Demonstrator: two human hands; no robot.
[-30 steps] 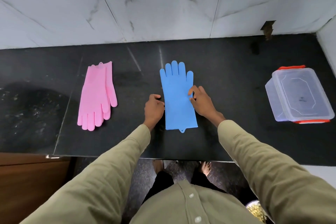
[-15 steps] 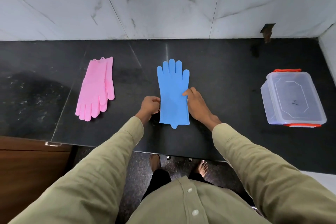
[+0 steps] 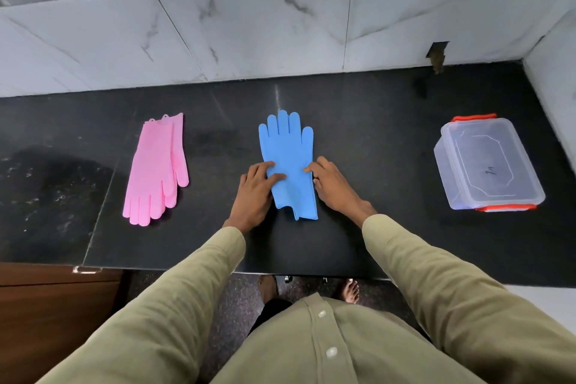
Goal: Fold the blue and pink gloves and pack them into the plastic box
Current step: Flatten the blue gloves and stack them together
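The blue gloves (image 3: 288,153) lie stacked in the middle of the black counter (image 3: 374,140), fingers pointing to the wall. My left hand (image 3: 255,190) grips the left edge of the cuff part, its thumb and fingers lying on top of the blue rubber, and that edge is lifted and pulled inward. My right hand (image 3: 332,185) presses its fingertips on the right edge of the same gloves. The pink gloves (image 3: 156,171) lie flat to the left, fingers toward me. The clear plastic box (image 3: 489,165) with orange clips stands at the right, its lid on.
A marble-tiled wall (image 3: 249,34) runs behind the counter and turns the corner at the far right. The counter's front edge is close to my body, with a wooden cabinet (image 3: 46,305) below at the left and my bare feet on the floor.
My left hand has moved from beside the blue gloves onto them and taken hold of the left cuff edge. The cuff end now looks uneven and narrower.
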